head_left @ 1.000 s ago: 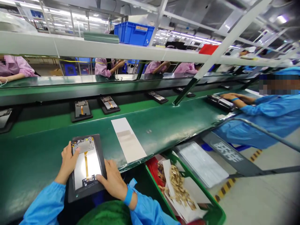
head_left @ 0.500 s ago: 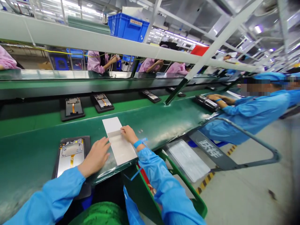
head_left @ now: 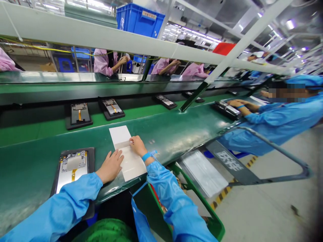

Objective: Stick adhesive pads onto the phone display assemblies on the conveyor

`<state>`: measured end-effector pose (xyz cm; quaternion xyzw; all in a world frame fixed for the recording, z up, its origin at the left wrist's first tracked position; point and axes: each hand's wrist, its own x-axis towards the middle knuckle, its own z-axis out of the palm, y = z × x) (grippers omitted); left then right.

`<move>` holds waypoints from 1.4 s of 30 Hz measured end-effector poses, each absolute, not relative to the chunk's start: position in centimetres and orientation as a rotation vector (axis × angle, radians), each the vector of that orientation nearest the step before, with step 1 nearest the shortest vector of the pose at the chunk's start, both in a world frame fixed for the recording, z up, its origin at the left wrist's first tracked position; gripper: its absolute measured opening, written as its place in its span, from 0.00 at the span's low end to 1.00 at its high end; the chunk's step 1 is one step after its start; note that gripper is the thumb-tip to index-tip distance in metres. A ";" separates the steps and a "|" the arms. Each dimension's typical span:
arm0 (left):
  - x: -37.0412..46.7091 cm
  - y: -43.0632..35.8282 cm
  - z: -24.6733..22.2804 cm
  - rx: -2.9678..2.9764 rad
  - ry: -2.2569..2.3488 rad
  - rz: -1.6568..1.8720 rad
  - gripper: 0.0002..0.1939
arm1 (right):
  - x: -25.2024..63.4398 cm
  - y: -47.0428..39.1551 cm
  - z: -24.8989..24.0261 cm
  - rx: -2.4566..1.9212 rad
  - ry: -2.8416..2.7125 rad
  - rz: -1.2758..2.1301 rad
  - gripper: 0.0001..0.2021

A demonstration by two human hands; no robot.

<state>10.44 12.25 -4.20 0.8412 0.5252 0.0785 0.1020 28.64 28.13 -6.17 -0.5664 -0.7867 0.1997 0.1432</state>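
Note:
A long white sheet [head_left: 133, 166] lies on the green bench, its upper part brighter than the lower, with a greyish band across the middle. My left hand [head_left: 111, 166] rests on the sheet's left edge, fingers stretched out. At the right edge, by the band, my right hand [head_left: 138, 146] has its fingertips pinched together on the sheet. Whether they hold a separate layer is too small to tell. Left of my left hand, an opened tablet [head_left: 70, 171] with a circuit board and an orange ribbon cable sits on a black tray [head_left: 91, 161], partly covered by my sleeve.
Beyond the bench runs a green conveyor [head_left: 45, 134] carrying several opened devices, such as one tablet [head_left: 80, 114]. A slanted post [head_left: 194, 97] rises ahead. Below right are a green crate [head_left: 217, 218] and a grey cart handle [head_left: 277, 144]. A co-worker in blue [head_left: 277, 117] works at right.
My left hand has moved right, onto the sheet's left edge. My right hand keeps its pinch at the right edge. The view has shifted slightly.

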 end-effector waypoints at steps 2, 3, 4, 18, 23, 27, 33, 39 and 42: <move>10.5 12.3 -4.5 2.491 1.558 0.237 0.27 | 28.6 28.0 -6.2 -1.633 -2.250 0.583 0.09; 10.5 12.4 -4.6 2.491 1.561 0.239 0.27 | 28.6 27.9 -6.2 -1.631 -2.239 0.585 0.09; 10.5 12.4 -4.7 2.489 1.562 0.240 0.27 | 28.6 27.7 -6.1 -1.624 -2.226 0.586 0.10; 10.7 12.4 -4.5 2.486 1.563 0.260 0.26 | 28.9 24.9 -3.3 -1.473 -1.859 0.606 0.06; 11.1 12.0 -2.7 2.440 1.583 0.205 0.27 | 27.8 19.6 1.2 -1.329 -1.683 0.802 0.13; 9.1 7.2 0.5 2.546 1.439 0.363 0.27 | 22.5 14.2 3.3 -1.091 -1.631 1.207 0.12; 0.5 -3.4 2.4 2.279 1.491 0.653 0.18 | 12.5 11.4 0.8 -0.874 -1.942 1.228 0.06; -6.8 -5.2 -0.9 1.999 1.907 0.870 0.19 | 7.5 11.8 -2.3 -0.941 -2.127 1.132 0.06; -7.6 -4.5 -2.0 2.011 1.961 0.906 0.21 | 6.8 11.5 -2.7 -0.974 -2.191 1.064 0.06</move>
